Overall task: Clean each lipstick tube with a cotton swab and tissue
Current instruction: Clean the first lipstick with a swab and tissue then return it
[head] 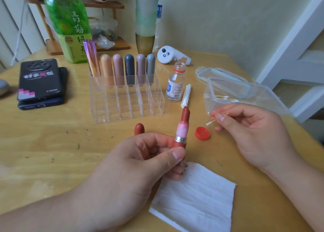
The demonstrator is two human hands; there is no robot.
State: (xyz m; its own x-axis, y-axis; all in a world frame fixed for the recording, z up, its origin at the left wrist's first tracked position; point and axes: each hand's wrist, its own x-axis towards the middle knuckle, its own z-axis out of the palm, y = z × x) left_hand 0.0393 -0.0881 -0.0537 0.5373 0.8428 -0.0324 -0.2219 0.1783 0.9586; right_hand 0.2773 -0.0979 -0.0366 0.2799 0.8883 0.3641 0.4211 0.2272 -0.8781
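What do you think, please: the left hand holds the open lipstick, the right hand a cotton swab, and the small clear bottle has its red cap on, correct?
Not quite: the small clear bottle is uncapped, and the red cap lies on the table, as the head view shows. The left hand does hold the open lipstick, the right hand a cotton swab.

1. Standing at the back left of the pale wooden table [52, 144]: a tall green plastic drink bottle [70, 21].
2. Lying stacked near the left edge: a black phone in a printed case [40, 79], resting on a dark blue phone [42, 106].
3. Lying toward the back: a white handheld controller with dark buttons [168, 56].
4. Rising behind it: a stack of translucent cups [145, 21].
5. Sitting behind the bottle: a brown wooden shelf rack [121, 45].
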